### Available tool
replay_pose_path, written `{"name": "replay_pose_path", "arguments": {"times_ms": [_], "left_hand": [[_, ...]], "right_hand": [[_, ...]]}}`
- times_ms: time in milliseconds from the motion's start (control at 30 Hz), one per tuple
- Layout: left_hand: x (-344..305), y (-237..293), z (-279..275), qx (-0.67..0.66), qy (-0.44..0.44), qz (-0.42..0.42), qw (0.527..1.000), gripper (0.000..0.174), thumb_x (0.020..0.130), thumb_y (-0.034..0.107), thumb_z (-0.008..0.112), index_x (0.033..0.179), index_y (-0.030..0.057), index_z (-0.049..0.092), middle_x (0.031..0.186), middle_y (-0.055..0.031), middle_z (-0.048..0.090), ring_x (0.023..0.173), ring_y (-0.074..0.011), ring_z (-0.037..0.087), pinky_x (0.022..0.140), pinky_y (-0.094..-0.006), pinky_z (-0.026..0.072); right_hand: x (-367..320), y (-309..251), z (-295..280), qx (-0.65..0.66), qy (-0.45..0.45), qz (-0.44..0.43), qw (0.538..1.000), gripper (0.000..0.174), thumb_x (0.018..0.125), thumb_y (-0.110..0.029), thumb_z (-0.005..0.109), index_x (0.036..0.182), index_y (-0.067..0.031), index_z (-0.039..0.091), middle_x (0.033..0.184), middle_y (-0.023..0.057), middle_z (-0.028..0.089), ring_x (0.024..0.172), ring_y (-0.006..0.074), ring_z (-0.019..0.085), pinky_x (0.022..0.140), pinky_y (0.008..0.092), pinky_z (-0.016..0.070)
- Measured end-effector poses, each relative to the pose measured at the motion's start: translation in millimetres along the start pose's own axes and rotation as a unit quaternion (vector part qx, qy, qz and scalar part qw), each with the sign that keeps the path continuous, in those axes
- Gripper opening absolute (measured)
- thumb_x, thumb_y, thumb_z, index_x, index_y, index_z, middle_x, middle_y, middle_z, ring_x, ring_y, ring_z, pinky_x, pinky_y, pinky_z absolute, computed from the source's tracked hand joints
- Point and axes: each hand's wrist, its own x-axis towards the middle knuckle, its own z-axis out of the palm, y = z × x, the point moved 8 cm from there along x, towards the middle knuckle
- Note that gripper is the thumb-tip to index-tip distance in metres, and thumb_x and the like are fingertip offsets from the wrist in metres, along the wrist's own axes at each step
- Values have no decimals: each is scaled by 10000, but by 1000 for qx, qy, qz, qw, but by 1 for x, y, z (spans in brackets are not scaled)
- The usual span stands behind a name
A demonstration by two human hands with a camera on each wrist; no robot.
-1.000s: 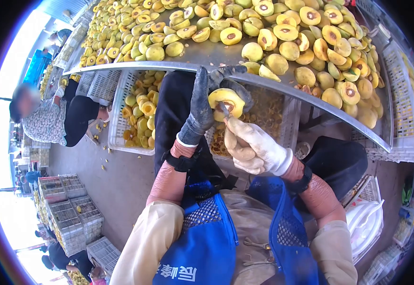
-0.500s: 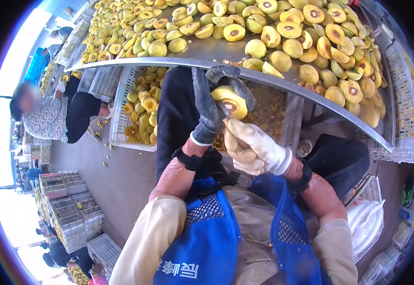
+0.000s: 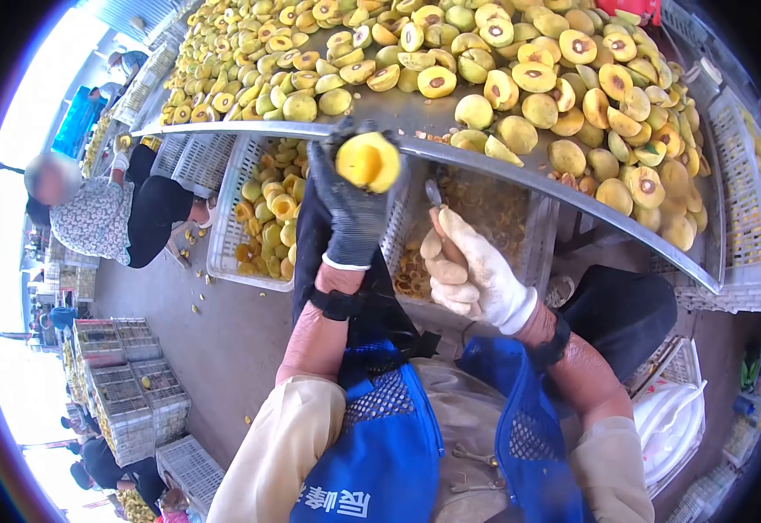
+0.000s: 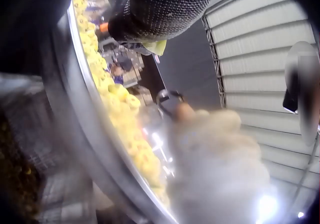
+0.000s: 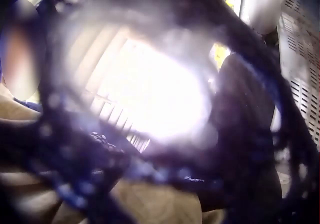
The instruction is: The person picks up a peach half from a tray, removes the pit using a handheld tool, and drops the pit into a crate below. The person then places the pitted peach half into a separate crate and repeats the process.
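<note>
My left hand [image 3: 351, 213], in a dark grey glove, holds a yellow peach half [image 3: 369, 163] near the metal table's edge. The half's cut face shows a smooth hollow with no stone in it. In the left wrist view the dark glove curls round the fruit, and only a sliver of yellow peeks out. My right hand [image 3: 478, 272], in a white glove, grips a pitting tool [image 3: 433, 193] by its brown handle. Its metal loop tip points up, apart from the fruit. Glare and dark blur hide the right hand's work in its wrist view.
A metal table [image 3: 380, 118] bears heaps of halved peaches [image 3: 533, 77], many with stones. Below it stand a crate [image 3: 224, 253] of hollowed halves and another crate [image 3: 544, 231] with brown scraps. Stacked crates [image 3: 127, 383] and a seated person [image 3: 92, 209] are at left.
The tool's tip has come out of the peach half, whose stone is gone. My left hand has moved left, away from the tool, and turned the hollow upward. My right hand has stayed nearly in place.
</note>
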Motion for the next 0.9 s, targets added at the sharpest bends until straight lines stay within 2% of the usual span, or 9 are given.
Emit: {"name": "replay_pose_path", "arguments": {"times_ms": [33,67,167,233,333,500,600,767,900], "left_hand": [[7,14,-4,-12,25,11,1000,517,934,485,423,1227,63,486,1117,-126,584,1045,-301,562,961,-451,440],[15,37,-14,91,-11,132,987,473,936,437,446,1203,50,493,1107,-125,590,1029,-291,574,940,-437,458],[73,107,-102,167,38,202,964,328,922,307,506,1088,31,571,1042,-119,622,940,-220,603,887,-353,485],[96,141,-159,434,89,294,847,337,926,245,543,1139,-17,553,1017,-131,625,891,-196,591,846,-319,476],[86,123,-101,630,30,364,685,346,907,219,595,1151,-24,557,1033,-141,616,886,-204,579,829,-315,467],[86,-30,32,627,-222,197,720,347,828,221,682,1114,45,596,1153,-150,579,1037,-329,559,908,-377,450],[92,-102,82,706,-291,109,637,587,762,456,696,1187,70,573,1161,-189,576,1086,-349,554,917,-403,451],[96,-165,95,814,-346,37,465,705,692,470,750,1214,50,532,1149,-198,576,1113,-358,533,910,-418,451],[118,-163,77,738,-360,112,560,613,682,432,773,1115,36,598,1027,-175,642,990,-320,605,848,-381,479]], "right_hand": [[-2,-1,3,-23,-5,-2,1000,451,937,-536,435,831,-112,545,539,-43,389,354,66,316,328,206,266],[-2,-2,2,-30,12,-2,999,450,945,-528,421,836,-112,552,532,-46,375,352,64,301,325,208,258],[-5,-6,-4,-41,61,-12,997,450,961,-514,394,853,-111,563,531,-49,355,358,60,286,334,211,253],[-4,-9,-8,-38,64,-28,997,471,915,-561,463,832,-104,542,545,-38,408,363,65,335,334,204,282],[-3,-12,-6,-36,71,-43,996,467,906,-561,481,832,-105,542,548,-36,421,364,68,347,338,212,295],[-3,-23,-7,-51,94,-56,993,488,902,-581,470,856,-98,531,554,-31,429,364,79,350,342,222,291],[-10,-34,-6,-68,111,-76,989,505,901,-594,457,871,-95,522,555,-29,419,369,81,348,344,225,290],[-16,-44,-10,-48,95,-104,989,490,909,-580,454,876,-95,519,554,-26,413,373,87,348,345,233,292],[-20,-51,-9,-56,96,-131,985,466,946,-541,403,895,-90,511,556,-31,378,363,77,317,348,225,302]]}}
